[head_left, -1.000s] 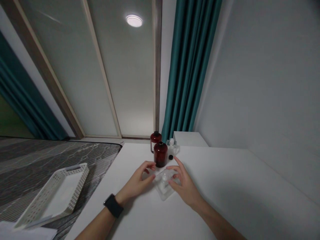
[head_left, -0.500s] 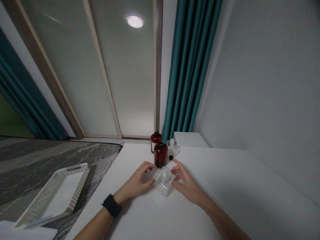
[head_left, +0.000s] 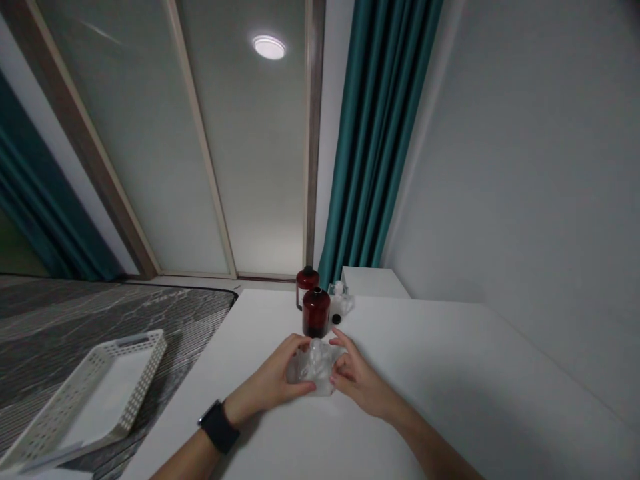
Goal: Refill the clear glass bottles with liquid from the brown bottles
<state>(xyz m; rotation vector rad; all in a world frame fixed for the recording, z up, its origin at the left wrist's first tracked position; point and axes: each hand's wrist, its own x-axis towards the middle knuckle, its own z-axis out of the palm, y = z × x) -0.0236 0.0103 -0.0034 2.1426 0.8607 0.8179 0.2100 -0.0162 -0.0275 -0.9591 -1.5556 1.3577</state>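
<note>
Between my hands on the white table is a squat, clear glass bottle (head_left: 320, 365) with a rounded top. My left hand (head_left: 280, 375), with a black watch (head_left: 219, 427) on its wrist, curls its thumb and fingers round the bottle's left side. At its right side, the thumb and bent fingers of my right hand (head_left: 357, 379) hold the edge, while the index finger points forward. Just beyond stands an open, dark red-brown bottle (head_left: 316, 315). A small black cap (head_left: 337, 319) lies beside it.
Behind are a second red-brown bottle (head_left: 307, 279) with a black cap and another clear bottle (head_left: 342, 301). A white perforated basket (head_left: 143, 380) sits to the left, off the table. A white box-like surface (head_left: 375, 283) adjoins the table's far edge, near a teal curtain (head_left: 380, 133).
Both hands have closed in on the clear bottle, which has turned so its near side faces me more squarely. The whole view has shifted slightly.
</note>
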